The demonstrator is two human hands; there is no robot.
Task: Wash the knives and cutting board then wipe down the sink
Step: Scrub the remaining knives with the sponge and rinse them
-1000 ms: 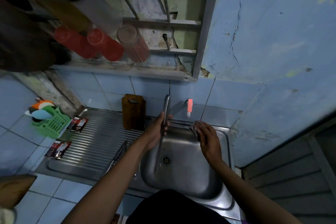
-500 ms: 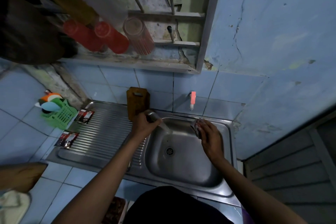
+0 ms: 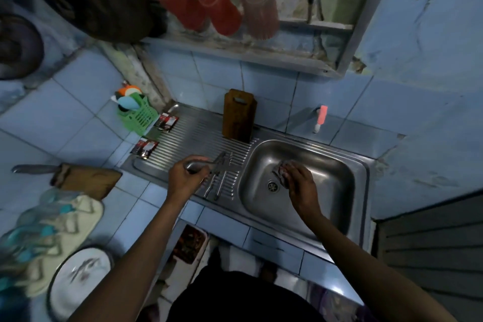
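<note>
While the stainless-steel sink basin [image 3: 326, 191] is being wiped, a crumpled greyish cloth [image 3: 281, 172] is pressed against its back-left wall, just above the round drain [image 3: 272, 186], under the flattened fingers of the right hand [image 3: 300, 185], so that grip is closed on the cloth. A curved metal spout [image 3: 198, 165] is clasped in the left hand [image 3: 184, 178], whose grip is wrapped shut around it over the ribbed steel draining board [image 3: 193, 138]. Several metal knives [image 3: 219, 178] are laid side by side on that board, just beside the left hand. A brown wooden cutting board [image 3: 239, 115] is stood upright against the blue tiled wall [image 3: 274, 86] at the back of the draining board. A green plastic basket [image 3: 137, 115] is seen on the tiled bench [image 3: 78, 125] to the left.
</note>
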